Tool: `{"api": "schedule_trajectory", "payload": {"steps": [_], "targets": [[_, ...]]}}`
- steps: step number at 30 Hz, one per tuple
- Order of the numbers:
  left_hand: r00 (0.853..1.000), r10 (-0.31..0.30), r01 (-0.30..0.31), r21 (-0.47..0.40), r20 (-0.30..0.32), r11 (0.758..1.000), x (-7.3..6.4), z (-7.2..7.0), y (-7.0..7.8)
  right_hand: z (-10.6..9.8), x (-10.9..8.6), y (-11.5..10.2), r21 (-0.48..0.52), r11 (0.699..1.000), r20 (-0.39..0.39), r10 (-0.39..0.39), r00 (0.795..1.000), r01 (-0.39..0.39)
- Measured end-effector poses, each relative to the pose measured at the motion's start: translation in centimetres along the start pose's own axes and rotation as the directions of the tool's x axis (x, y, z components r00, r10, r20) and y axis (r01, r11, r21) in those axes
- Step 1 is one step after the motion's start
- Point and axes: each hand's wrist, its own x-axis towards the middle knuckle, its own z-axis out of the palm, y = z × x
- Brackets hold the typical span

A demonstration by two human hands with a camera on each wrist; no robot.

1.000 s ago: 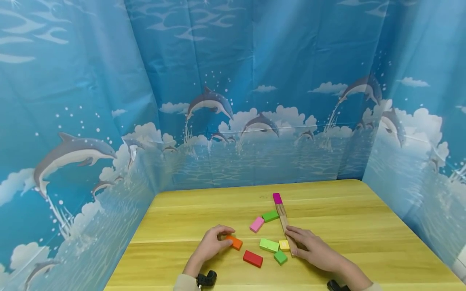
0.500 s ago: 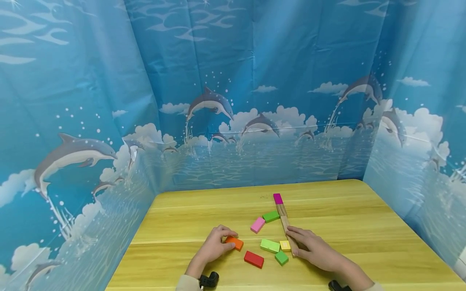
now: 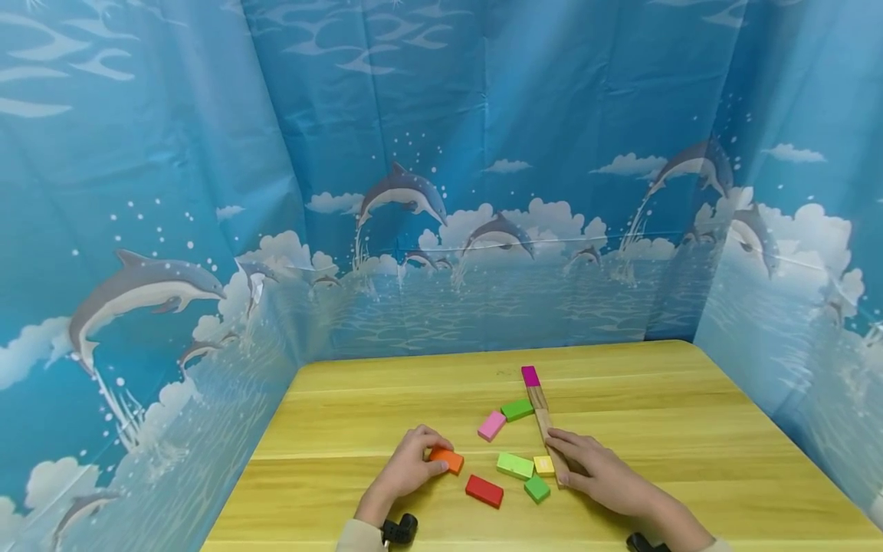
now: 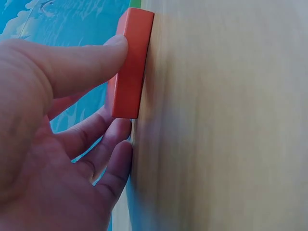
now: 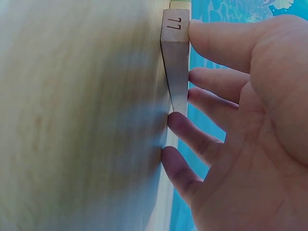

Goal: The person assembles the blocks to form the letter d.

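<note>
In the head view, my left hand (image 3: 408, 464) pinches an orange block (image 3: 448, 460) lying on the table. The left wrist view shows the thumb on the block's broad face, with the index finger mostly hidden behind it. My right hand (image 3: 603, 474) lies along a row of plain wooden blocks (image 3: 543, 420), thumb and fingertips touching its right side. In the right wrist view, the end wooden block (image 5: 176, 53) bears the mark "77", and the fingers are loosely extended. A magenta block (image 3: 530, 376) ends the row at the far side.
Between the hands lie a red block (image 3: 484, 491), a light green block (image 3: 514, 465), a small green block (image 3: 536, 489) and a yellow block (image 3: 543, 465) beside the row. Farther back are a pink block (image 3: 492, 425) and a green block (image 3: 517, 410). A dolphin-print curtain (image 3: 483, 299) surrounds the table (image 3: 331, 414).
My left thumb and index finger have edged a little farther along the orange block. The right hand stays at the wooden row, and the head view has shifted slightly.
</note>
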Motion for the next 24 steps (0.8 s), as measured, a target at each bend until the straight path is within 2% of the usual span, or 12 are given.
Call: {"api": "schedule_trajectory", "payload": {"steps": [7, 13, 24], "targets": [[1.0, 0.023, -0.024, -0.015, -0.014, 1.0, -0.12, -0.02, -0.1, -0.02, 0.02, -0.04, -0.024, 1.0, -0.004, -0.007, 1.0, 0.007], [1.0, 0.008, -0.008, -0.045, -0.013, 0.999, -0.24, -0.2, 0.07, 0.13, 0.0, -0.06, -0.03, 0.999, -0.008, -0.018, 1.0, 0.018], [1.0, -0.016, 0.016, -0.032, -0.016, 0.999, -0.23, -0.35, 0.55, 0.08, -0.09, -0.08, -0.032, 0.999, -0.014, -0.033, 0.999, 0.032]]}}
